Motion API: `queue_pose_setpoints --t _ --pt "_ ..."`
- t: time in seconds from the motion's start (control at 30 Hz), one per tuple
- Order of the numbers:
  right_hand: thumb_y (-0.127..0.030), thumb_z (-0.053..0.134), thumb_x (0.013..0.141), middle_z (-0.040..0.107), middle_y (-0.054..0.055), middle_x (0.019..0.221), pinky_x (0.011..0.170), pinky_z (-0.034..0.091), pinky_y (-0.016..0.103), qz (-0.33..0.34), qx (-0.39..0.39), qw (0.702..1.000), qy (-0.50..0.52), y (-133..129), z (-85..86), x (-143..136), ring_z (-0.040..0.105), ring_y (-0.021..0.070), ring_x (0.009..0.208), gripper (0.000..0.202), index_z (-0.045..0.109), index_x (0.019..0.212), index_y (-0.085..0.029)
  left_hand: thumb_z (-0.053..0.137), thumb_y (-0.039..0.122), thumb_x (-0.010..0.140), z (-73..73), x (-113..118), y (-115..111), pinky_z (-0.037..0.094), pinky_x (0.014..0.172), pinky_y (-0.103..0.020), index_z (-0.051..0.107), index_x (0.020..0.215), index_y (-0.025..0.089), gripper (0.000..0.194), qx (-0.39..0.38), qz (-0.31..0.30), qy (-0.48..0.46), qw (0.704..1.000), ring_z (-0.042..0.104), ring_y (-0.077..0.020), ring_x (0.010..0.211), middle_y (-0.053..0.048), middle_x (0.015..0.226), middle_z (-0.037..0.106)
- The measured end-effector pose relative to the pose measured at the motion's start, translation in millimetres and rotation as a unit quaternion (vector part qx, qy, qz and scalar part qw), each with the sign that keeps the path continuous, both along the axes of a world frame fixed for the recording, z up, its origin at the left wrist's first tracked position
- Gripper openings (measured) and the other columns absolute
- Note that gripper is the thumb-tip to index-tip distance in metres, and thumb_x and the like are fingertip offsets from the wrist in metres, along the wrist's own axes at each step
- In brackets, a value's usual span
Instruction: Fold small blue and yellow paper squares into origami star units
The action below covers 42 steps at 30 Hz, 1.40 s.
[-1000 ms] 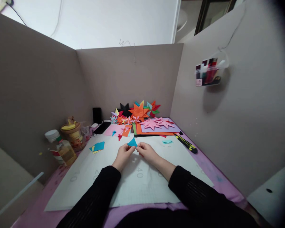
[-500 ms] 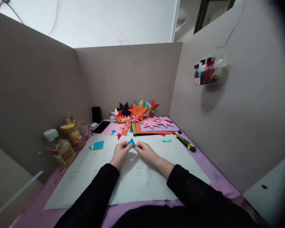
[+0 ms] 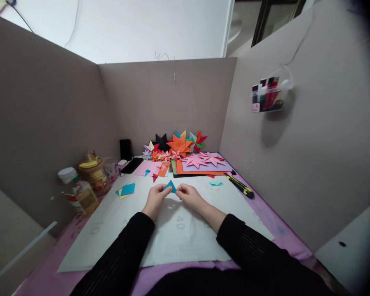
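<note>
A small blue piece of folded paper (image 3: 170, 186), pointed at the top, is held above the white sheet (image 3: 169, 242). My left hand (image 3: 156, 198) pinches it from the left, thumb on top. My right hand (image 3: 188, 195) is closed at the paper's right corner, its fingertips pressed together there. To the left lie small blue and yellow paper squares (image 3: 128, 188). A pale turquoise folded piece (image 3: 216, 183) rests to the right of my hands. Beyond them are small folded bits, one blue (image 3: 147, 172) and one red (image 3: 154, 177).
Several folded paper stars (image 3: 180, 144) stand at the back, with pink stars (image 3: 197, 160) on stacked coloured sheets. A yellow-black utility knife (image 3: 240, 186) lies right. A glue bottle (image 3: 82, 195), a tub (image 3: 94, 174) and a phone (image 3: 132, 165) are left. Grey panels (image 3: 169, 98) enclose the desk.
The right fingertips have shifted very slightly at the blue paper's corner. The left hand keeps its pinch, and the view has tilted a little.
</note>
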State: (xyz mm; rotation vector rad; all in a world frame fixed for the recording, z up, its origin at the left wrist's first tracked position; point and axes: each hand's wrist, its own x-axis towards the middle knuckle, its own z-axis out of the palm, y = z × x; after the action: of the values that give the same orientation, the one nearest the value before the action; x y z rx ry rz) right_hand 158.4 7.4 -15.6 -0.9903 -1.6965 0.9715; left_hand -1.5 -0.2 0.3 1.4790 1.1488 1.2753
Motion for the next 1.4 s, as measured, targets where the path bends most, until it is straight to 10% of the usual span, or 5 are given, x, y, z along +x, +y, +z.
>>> queue_pose_setpoints --t 0.5,0.87,1.13,1.4 --pt "-0.027 0.053 0.072 0.044 -0.005 0.056 0.052 0.032 0.021 0.016 -0.031 0.999 0.001 -2 3.3 1 0.040 0.0092 0.053 0.017 0.045 0.061 -0.017 0.051 0.037 0.075 0.1 3 -1 0.030 0.051 -0.021 0.052 0.061 0.014 0.027 0.031 -0.033 0.101 0.994 0.039 -0.0095 0.053 0.004 0.054 0.043" --pt "-0.023 0.051 0.069 0.043 -0.005 0.052 0.049 0.031 0.021 0.014 -0.053 0.998 -0.014 -1 2.9 3 0.039 0.0086 0.050 0.014 0.044 0.058 -0.017 0.043 0.034 0.079 1.5 -3 5 0.037 0.060 -0.023 0.058 0.068 0.015 0.026 0.080 0.057 0.108 0.989 0.049 -0.0129 0.062 0.000 0.065 0.056" --pt "-0.025 0.051 0.069 0.039 -0.006 0.051 0.047 0.027 0.020 0.018 -0.031 0.998 -0.046 -6 -0.1 -1 0.035 0.0080 0.049 0.018 0.043 0.055 -0.017 0.063 0.038 0.066 -5.3 6 0 0.036 0.055 -0.022 0.058 0.060 0.013 0.026 0.001 -0.054 0.052 0.997 0.047 -0.0107 0.055 0.000 0.057 0.055" --pt "-0.025 0.056 0.066 0.044 -0.005 0.051 0.047 0.028 0.021 0.015 -0.078 0.997 -0.006 -7 -4.9 1 0.036 0.0083 0.048 0.014 0.048 0.058 -0.016 0.062 0.044 0.066 8.5 -28 15 0.031 0.050 -0.020 0.061 0.070 0.012 0.032 -0.020 0.086 -0.035 0.995 0.045 -0.0094 0.057 -0.003 0.068 0.058"
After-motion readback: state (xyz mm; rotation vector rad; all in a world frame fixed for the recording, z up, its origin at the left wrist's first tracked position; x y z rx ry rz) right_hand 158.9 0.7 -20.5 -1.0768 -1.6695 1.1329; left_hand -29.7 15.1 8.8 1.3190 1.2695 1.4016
